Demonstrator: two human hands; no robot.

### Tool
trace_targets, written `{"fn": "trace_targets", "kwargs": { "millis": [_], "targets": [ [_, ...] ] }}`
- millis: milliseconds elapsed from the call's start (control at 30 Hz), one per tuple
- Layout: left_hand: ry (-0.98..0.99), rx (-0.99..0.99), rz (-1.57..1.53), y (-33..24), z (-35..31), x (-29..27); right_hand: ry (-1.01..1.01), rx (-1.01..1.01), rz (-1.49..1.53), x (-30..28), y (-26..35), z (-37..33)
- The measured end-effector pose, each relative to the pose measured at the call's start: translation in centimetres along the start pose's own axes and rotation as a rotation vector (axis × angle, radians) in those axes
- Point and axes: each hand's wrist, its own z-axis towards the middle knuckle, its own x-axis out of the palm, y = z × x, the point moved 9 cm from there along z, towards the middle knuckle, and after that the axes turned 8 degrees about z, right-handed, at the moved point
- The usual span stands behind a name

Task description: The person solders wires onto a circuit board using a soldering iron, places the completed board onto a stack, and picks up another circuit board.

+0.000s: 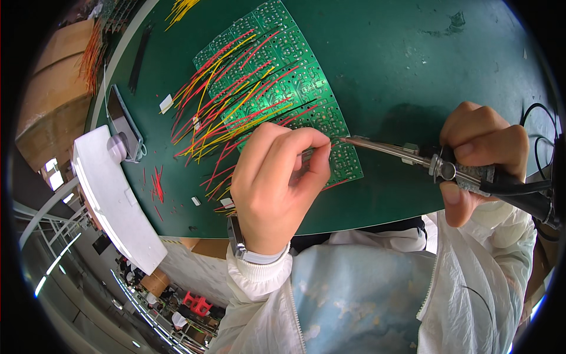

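Note:
My left hand is over the near part of a green circuit board panel, thumb and forefinger pinched together on what looks like a thin wire; most of it is hidden by the fingers. In my right hand is a soldering iron with a metal tube and clamp along its shaft. Its tip points left and meets the board right beside my left fingertips. Red, yellow and black wires rise from rows of the board and fan out to the left.
Cut red wire pieces lie on the green table left of the board. Farther left are a phone and a long white box. More yellow wires lie at the far edge. Black cables hang at the right.

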Motion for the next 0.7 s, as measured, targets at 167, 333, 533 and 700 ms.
{"fn": "trace_targets", "kwargs": {
  "millis": [167, 333, 533, 700],
  "targets": [
    [-0.002, -0.008, 0.015, -0.23, 0.06, -0.06, 0.048, 0.040, 0.011, 0.20, -0.03, 0.12],
    [-0.009, -0.003, 0.042, -0.29, 0.09, -0.04, 0.026, 0.036, 0.007, 0.06, -0.12, 0.04],
    [0.007, 0.051, 0.075, -0.82, 0.26, 0.04, -0.016, 0.006, 0.000, -0.17, 0.01, -0.14],
    [0.015, 0.057, 0.086, -0.85, 0.15, 0.02, 0.049, 0.048, 0.006, 0.22, -0.14, -0.06]
  ]
}}
